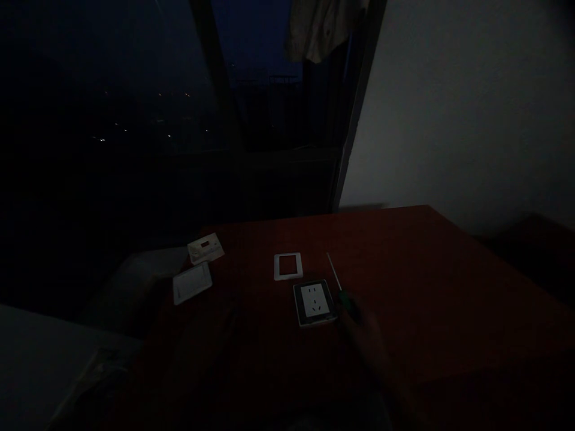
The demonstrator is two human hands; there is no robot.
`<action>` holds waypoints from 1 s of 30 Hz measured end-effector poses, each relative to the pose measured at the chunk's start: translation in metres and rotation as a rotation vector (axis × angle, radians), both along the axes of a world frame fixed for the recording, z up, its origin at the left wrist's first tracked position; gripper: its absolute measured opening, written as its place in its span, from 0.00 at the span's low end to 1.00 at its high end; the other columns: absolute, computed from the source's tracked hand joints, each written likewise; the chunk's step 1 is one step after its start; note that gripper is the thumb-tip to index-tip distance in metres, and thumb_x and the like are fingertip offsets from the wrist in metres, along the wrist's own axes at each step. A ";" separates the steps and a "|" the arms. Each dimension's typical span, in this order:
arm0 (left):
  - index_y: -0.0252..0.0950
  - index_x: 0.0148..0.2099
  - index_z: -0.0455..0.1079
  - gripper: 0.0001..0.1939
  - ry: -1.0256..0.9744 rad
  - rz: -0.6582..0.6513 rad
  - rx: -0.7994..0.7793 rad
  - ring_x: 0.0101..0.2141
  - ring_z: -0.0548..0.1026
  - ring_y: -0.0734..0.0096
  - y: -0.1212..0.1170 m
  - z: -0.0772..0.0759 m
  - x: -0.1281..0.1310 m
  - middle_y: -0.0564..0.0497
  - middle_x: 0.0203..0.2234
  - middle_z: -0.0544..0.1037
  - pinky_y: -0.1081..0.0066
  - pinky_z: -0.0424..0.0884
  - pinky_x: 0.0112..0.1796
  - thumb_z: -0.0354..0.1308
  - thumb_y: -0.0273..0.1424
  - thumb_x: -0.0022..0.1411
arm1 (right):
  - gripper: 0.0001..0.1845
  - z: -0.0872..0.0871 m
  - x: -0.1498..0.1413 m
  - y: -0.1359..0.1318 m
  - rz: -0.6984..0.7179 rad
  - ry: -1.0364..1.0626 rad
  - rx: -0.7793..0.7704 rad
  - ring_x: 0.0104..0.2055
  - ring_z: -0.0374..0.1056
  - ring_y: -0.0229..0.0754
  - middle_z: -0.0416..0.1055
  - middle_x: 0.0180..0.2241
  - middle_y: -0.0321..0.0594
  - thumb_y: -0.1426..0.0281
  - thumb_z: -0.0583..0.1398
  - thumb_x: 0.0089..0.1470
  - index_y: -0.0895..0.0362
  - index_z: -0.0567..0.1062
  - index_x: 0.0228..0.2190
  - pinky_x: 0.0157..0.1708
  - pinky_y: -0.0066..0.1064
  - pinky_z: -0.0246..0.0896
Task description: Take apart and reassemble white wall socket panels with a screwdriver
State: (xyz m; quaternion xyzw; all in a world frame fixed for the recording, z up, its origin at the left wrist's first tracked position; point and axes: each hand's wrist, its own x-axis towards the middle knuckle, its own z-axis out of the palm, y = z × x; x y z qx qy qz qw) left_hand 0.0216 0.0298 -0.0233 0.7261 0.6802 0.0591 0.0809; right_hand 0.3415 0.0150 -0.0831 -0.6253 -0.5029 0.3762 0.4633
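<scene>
The room is very dark. A white wall socket in a dark frame lies face up on the red table. Just behind it lies an empty white cover frame. To the socket's right is a screwdriver with a thin metal shaft and a green handle, pointing away from me. My right hand is at the rear end of the handle, and its fingers are too dim to make out. A faint shape left of the socket may be my left hand, and its fingers are lost in the dark.
Two white switch plates lie near the table's left edge. A dark window with distant lights fills the back left, with cloth hanging above. A pale wall stands at the right. Something pale sits at the lower left.
</scene>
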 end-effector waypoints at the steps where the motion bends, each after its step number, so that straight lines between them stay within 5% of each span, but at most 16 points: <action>1: 0.35 0.53 0.66 0.15 -0.003 0.001 0.000 0.43 0.73 0.64 -0.003 0.001 0.002 0.45 0.48 0.72 0.59 0.73 0.43 0.55 0.35 0.66 | 0.21 0.000 0.000 0.000 -0.001 0.001 0.002 0.42 0.73 0.51 0.77 0.42 0.47 0.58 0.58 0.52 0.58 0.75 0.43 0.42 0.38 0.68; 10: 0.35 0.53 0.66 0.16 -0.040 -0.029 -0.020 0.44 0.73 0.63 0.000 -0.003 0.010 0.45 0.49 0.71 0.59 0.73 0.43 0.55 0.35 0.66 | 0.21 0.001 0.000 0.000 -0.001 -0.020 -0.006 0.42 0.73 0.52 0.77 0.42 0.47 0.59 0.57 0.52 0.58 0.75 0.43 0.42 0.39 0.68; 18: 0.41 0.45 0.71 0.10 -0.011 -0.032 0.013 0.50 0.71 0.59 0.004 -0.001 -0.020 0.50 0.48 0.74 0.61 0.67 0.51 0.51 0.34 0.65 | 0.23 -0.003 0.001 -0.001 0.002 -0.006 0.004 0.44 0.72 0.52 0.76 0.44 0.47 0.57 0.57 0.52 0.58 0.74 0.44 0.44 0.39 0.67; 25: 0.36 0.49 0.69 0.19 0.007 0.113 0.095 0.52 0.68 0.57 -0.006 -0.012 -0.048 0.43 0.51 0.71 0.58 0.64 0.53 0.41 0.35 0.65 | 0.21 0.000 0.001 -0.001 -0.005 -0.015 -0.001 0.44 0.72 0.52 0.76 0.43 0.48 0.58 0.58 0.52 0.58 0.75 0.43 0.45 0.41 0.66; 30: 0.41 0.46 0.69 0.13 0.024 0.175 0.120 0.52 0.67 0.56 -0.020 -0.019 -0.055 0.49 0.47 0.74 0.60 0.65 0.51 0.46 0.35 0.63 | 0.23 -0.004 0.001 -0.002 -0.021 -0.020 -0.002 0.43 0.72 0.52 0.77 0.42 0.48 0.57 0.58 0.51 0.58 0.74 0.44 0.44 0.41 0.67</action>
